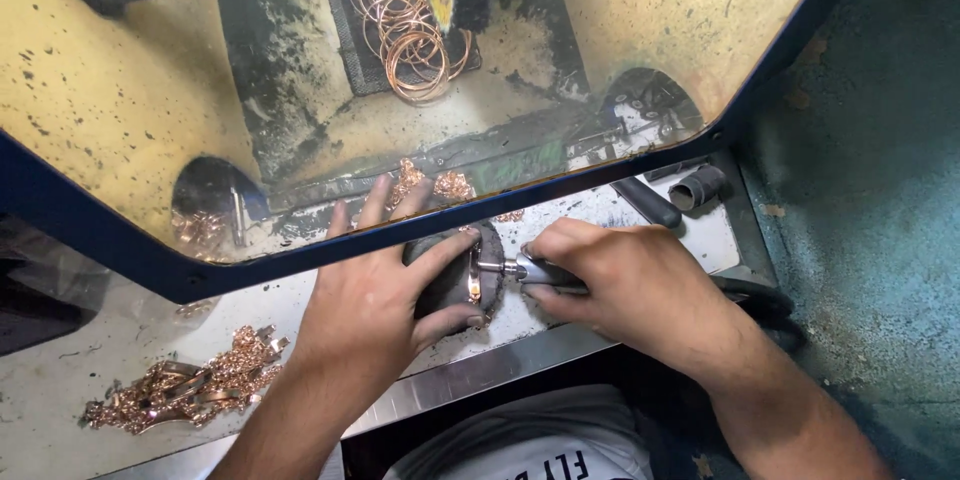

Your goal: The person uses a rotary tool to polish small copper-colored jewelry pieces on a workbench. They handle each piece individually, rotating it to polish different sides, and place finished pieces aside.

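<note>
My left hand (375,305) pinches a small rose-gold ring (474,280) between thumb and forefinger, pressed against a dark round pad (450,275) on the bench. My right hand (625,285) grips a slim silver rotary handpiece (545,270) whose tip touches the ring from the right. Both hands work just below the blue frame of a dusty yellow-stained shield (420,230).
A heap of rose-gold jewellery pieces (185,390) lies at the lower left of the white bench. Copper-coloured bangles (405,20) hang on a rod behind the shield. More gold pieces (435,185) lie behind it. Two dark tubes (680,192) rest at the right.
</note>
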